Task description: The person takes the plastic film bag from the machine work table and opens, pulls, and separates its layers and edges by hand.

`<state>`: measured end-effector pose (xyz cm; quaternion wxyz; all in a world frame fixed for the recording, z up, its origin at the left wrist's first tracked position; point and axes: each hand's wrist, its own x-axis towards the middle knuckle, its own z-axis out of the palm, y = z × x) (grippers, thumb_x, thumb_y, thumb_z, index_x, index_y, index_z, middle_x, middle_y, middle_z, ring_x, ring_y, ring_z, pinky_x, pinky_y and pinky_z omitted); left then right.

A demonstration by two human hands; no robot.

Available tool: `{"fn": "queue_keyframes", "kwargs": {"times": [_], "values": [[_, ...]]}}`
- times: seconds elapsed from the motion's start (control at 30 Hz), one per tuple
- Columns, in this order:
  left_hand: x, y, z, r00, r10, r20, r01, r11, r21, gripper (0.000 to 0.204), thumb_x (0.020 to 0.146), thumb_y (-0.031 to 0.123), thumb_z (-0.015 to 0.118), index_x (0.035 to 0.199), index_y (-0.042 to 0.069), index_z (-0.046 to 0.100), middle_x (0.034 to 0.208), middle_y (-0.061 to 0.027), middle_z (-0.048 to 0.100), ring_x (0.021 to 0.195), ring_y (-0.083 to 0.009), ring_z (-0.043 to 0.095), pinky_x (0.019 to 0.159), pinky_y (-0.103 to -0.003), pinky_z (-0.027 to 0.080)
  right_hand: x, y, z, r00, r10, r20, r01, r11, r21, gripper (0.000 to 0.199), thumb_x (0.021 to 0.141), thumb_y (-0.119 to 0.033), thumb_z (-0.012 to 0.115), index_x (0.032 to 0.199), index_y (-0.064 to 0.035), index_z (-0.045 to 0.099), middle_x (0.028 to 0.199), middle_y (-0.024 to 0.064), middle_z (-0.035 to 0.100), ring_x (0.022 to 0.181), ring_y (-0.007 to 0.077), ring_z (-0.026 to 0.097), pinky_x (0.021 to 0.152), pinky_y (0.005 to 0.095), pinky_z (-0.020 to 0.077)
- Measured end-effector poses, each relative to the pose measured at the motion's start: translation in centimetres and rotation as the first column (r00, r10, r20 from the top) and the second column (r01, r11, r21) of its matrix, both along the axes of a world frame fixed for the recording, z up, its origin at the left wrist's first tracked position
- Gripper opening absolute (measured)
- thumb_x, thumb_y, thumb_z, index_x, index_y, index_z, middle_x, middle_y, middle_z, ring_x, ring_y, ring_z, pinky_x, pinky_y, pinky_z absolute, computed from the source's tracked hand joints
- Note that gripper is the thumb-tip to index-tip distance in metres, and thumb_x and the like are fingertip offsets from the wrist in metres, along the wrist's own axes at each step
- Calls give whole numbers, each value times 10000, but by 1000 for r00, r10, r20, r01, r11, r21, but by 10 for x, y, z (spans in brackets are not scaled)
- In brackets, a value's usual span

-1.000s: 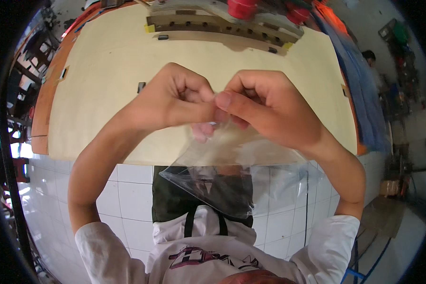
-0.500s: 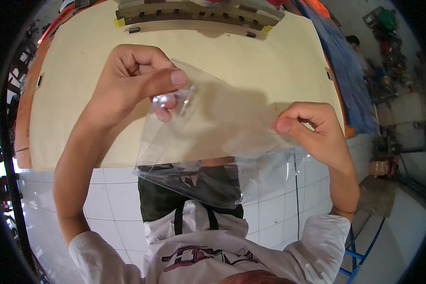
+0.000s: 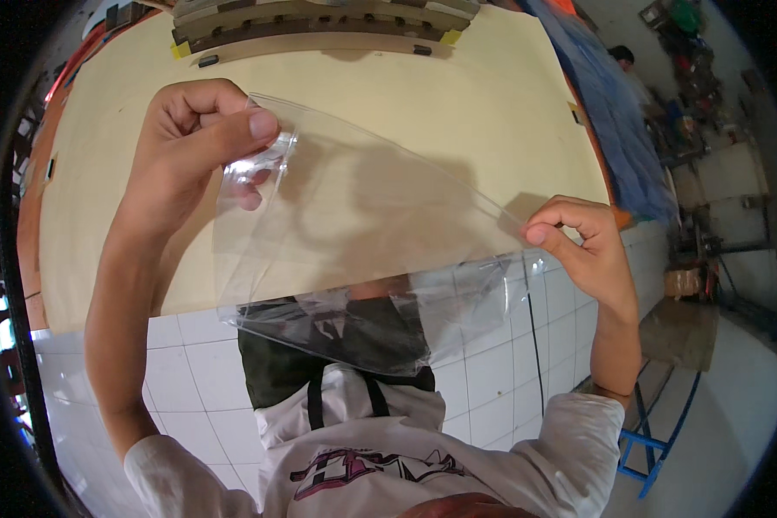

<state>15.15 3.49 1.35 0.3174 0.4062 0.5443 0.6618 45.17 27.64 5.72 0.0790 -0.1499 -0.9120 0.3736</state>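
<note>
A clear plastic bag (image 3: 345,198) is stretched between my two hands, over the near edge of the table and partly over my lap. My left hand (image 3: 203,142) pinches its upper left corner between thumb and fingers, with some fingertips showing through the film. At the right, my right hand (image 3: 578,246) pinches the bag's other upper corner between thumb and forefinger. The upper edge runs taut and slanting down from left to right. Its lower part hangs loose and wrinkled in front of my dark shorts (image 3: 272,363).
A cream-covered table (image 3: 104,233) lies under the bag. At its far side stands a long slatted fixture (image 3: 328,34) with yellow tape at its ends. Blue sheeting (image 3: 604,112) hangs along the right edge. A blue metal stand (image 3: 652,449) is at the lower right; a person (image 3: 634,73) is far right.
Both hands have moved farther apart, the left one to the left and the right one slightly right and down. The bag's upper edge has become tauter and straighter.
</note>
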Motion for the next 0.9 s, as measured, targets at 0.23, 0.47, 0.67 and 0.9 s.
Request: {"fn": "queue_keyframes", "kwargs": {"times": [0.23, 0.47, 0.67, 0.9], "values": [[-4, -1, -3, 1000, 21, -24, -21, 1000, -4, 166, 866, 132, 673, 756, 14, 637, 653, -73, 629, 524, -117, 596, 403, -231, 479, 16, 4, -3, 999, -36, 29, 36, 999, 8, 56, 844, -19, 670, 837, 36, 672, 753, 84, 666, 700, 124, 608, 652, 258, 472], [-6, -3, -4, 1000, 22, -22, -22, 999, -35, 154, 858, 133, 675, 771, 13, 635, 668, -66, 633, 536, -117, 596, 418, -242, 480, 30, 13, -4, 999, -30, 21, 28, 995, 94, 61, 852, -25, 661, 831, 32, 660, 765, 93, 664, 715, 149, 621, 671, 270, 479], [-19, -8, -9, 994, 106, -25, -105, 994, 31, 158, 861, 176, 672, 783, 41, 650, 673, 9, 610, 549, -36, 484, 516, -177, 338, 38, 22, 0, 999, -15, 38, 11, 997, 82, 57, 864, -21, 636, 862, 35, 650, 799, 97, 660, 759, 152, 620, 699, 268, 476], [-28, -10, -9, 986, 160, -38, -158, 987, 41, 158, 874, 178, 671, 792, 44, 651, 651, 34, 580, 538, -4, 452, 505, -173, 326, 41, 16, -5, 999, -30, -18, 29, 996, -80, 137, 917, -76, 611, 965, 38, 669, 885, 78, 673, 827, 137, 623, 749, 263, 482]]}}
